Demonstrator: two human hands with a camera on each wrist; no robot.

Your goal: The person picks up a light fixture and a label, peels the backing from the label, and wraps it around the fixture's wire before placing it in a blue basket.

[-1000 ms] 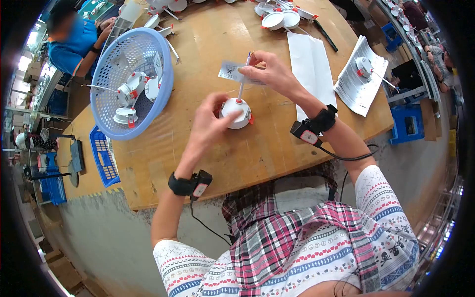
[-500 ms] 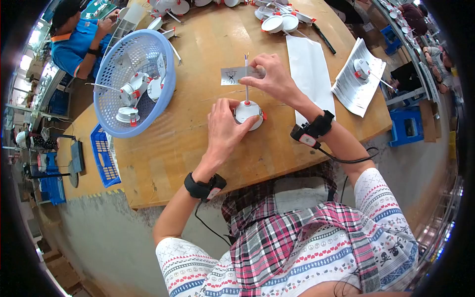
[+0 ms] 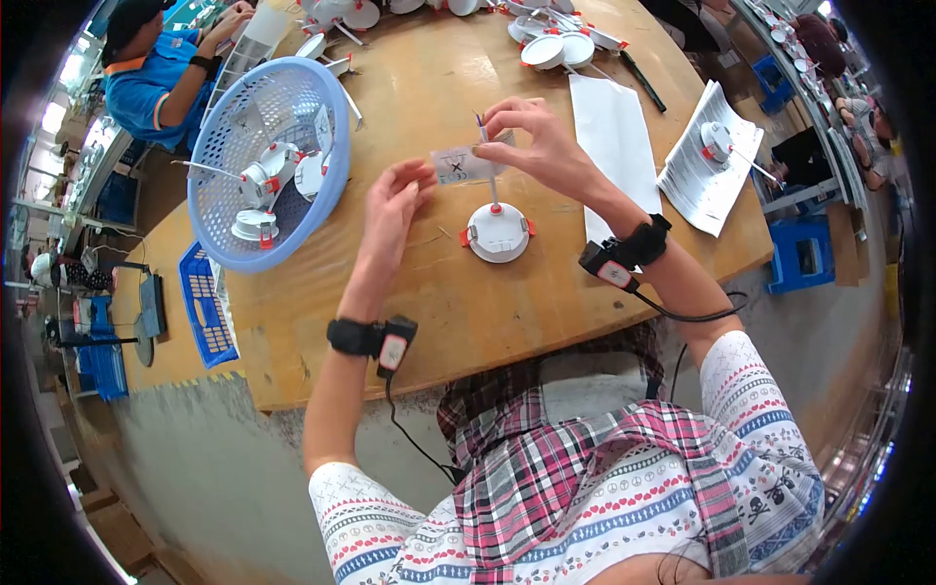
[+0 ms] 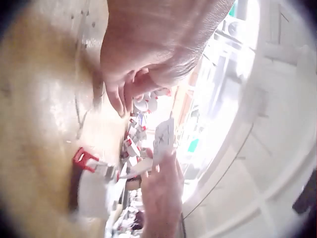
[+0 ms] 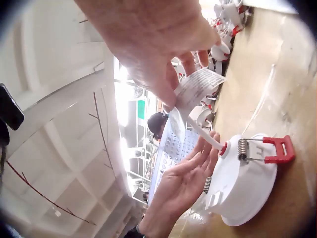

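A round white lamp [image 3: 498, 233] with red clips at its sides lies on the wooden table, its cable rising from a red grommet. My right hand [image 3: 546, 151] pinches the cable and a printed label [image 3: 460, 166] between thumb and fingers; the right wrist view shows the label [image 5: 198, 89] wrapped near the cable. My left hand [image 3: 388, 216] is in the air to the left of the lamp, touching nothing, fingers loosely bent. From the left wrist, the lamp [image 4: 93, 192] stands below that hand.
A blue perforated basket [image 3: 341, 166] with several lamps stands at the left. More lamps [image 3: 542, 51] lie at the table's back. White paper [image 3: 614, 146], a black pen [image 3: 643, 82] and printed sheets [image 3: 710, 185] holding one lamp lie at the right. Another person [image 3: 161, 88] is at back left.
My left hand has let go of the lamp and moved up and left. The right hand still pinches label and cable, its fingers slightly shifted. The lamp now shows fully.
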